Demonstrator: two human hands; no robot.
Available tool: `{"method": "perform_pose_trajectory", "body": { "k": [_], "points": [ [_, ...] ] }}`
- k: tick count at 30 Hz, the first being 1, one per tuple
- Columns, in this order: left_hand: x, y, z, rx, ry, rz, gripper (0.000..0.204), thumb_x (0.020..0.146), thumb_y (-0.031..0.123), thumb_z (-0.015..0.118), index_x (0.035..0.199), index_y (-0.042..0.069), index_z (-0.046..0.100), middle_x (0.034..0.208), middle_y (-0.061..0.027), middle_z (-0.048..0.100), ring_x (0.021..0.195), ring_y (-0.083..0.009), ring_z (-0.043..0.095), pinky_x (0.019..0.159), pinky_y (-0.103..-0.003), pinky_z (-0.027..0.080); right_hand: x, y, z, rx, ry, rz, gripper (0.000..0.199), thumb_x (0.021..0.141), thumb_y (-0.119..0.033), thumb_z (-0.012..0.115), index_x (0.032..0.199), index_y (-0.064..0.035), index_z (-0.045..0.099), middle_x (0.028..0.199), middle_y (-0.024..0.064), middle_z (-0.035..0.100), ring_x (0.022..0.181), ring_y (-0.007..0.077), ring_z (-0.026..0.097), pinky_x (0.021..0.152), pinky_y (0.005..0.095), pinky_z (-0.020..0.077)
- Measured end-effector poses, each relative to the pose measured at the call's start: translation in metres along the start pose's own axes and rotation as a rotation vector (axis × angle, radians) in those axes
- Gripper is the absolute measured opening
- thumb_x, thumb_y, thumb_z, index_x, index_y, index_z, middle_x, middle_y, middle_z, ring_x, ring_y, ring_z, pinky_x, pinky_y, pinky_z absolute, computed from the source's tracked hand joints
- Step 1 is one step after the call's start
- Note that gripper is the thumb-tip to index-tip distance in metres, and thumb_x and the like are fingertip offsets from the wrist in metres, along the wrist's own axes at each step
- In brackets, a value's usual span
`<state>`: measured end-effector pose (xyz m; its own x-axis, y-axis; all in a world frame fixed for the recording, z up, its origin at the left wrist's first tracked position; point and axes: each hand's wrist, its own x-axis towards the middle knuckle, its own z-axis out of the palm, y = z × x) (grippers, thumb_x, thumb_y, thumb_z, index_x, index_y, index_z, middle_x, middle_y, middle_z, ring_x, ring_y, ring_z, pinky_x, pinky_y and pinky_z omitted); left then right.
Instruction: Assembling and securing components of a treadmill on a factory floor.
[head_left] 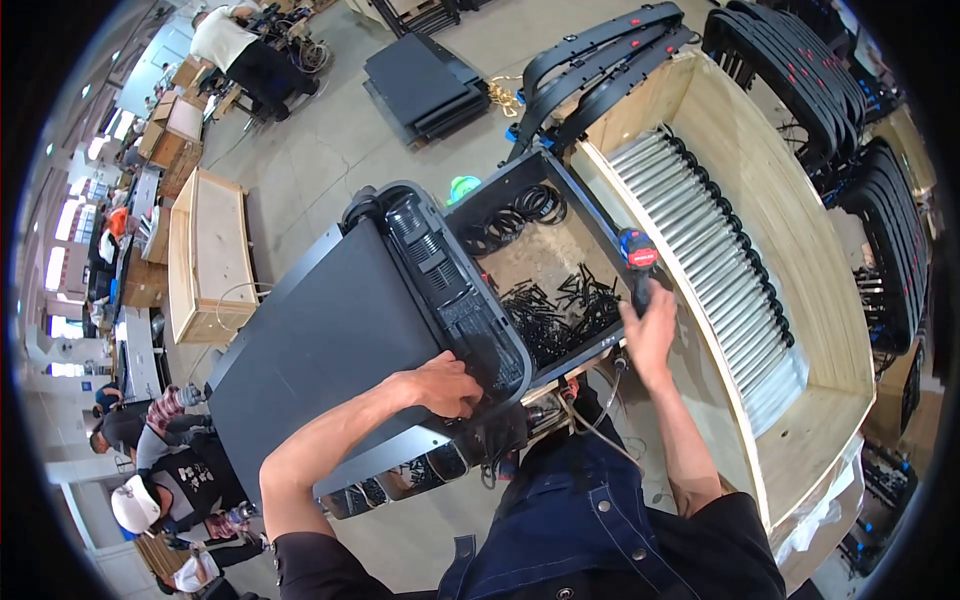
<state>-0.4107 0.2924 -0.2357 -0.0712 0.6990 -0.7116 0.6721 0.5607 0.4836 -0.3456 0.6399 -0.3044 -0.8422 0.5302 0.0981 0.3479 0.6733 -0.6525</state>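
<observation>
My right hand [652, 325] is wrapped round the dark lower part of a blue, red and black power drill [637, 252], at the right rim of a parts bin. My left hand [443, 386] lies at the near end of a long black treadmill deck [330, 325], beside its black motor cover [440, 260]. Its fingers are curled in and closed; whatever is in them is hidden. The parts bin [580, 185] stands between the deck and a wooden crate. Many black bolts [560, 310] and several black rings [540, 203] lie in it.
To the right, the wooden crate [830, 330] holds a row of metal rollers [700, 240]. Black curved frames [600, 60] stand beyond it. Small bins [430, 468] with parts hang below the deck's near side, by cables [610, 430]. People work at left and far left.
</observation>
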Motion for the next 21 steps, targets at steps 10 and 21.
{"method": "perform_pose_trajectory", "body": {
  "k": [10,21],
  "points": [
    [0.014,-0.009,-0.017,0.067,-0.059,0.020,0.024,0.085,0.038,0.069,0.097,0.017,0.074,0.099,-0.0040,0.072,0.106,-0.0300,0.061,0.095,-0.044,0.038,0.071,0.076,0.041,0.253,0.034,-0.095,0.041,0.078,-0.008,0.070,0.117,0.0032,0.060,0.102,0.0184,0.068,0.095,0.0299,0.064,0.093,0.0370,0.0480],
    [0.009,0.005,-0.019,0.024,-0.139,-0.074,0.025,0.089,0.035,0.068,0.104,0.015,0.073,0.103,-0.0041,0.069,0.110,-0.0237,0.055,0.099,-0.040,0.034,-0.059,0.049,-0.074,0.813,-0.920,0.527,0.045,0.072,0.004,0.084,0.111,-0.0003,0.064,0.088,0.0080,0.070,0.077,0.0187,0.070,0.071,0.0350,0.0614]
  ]
}}
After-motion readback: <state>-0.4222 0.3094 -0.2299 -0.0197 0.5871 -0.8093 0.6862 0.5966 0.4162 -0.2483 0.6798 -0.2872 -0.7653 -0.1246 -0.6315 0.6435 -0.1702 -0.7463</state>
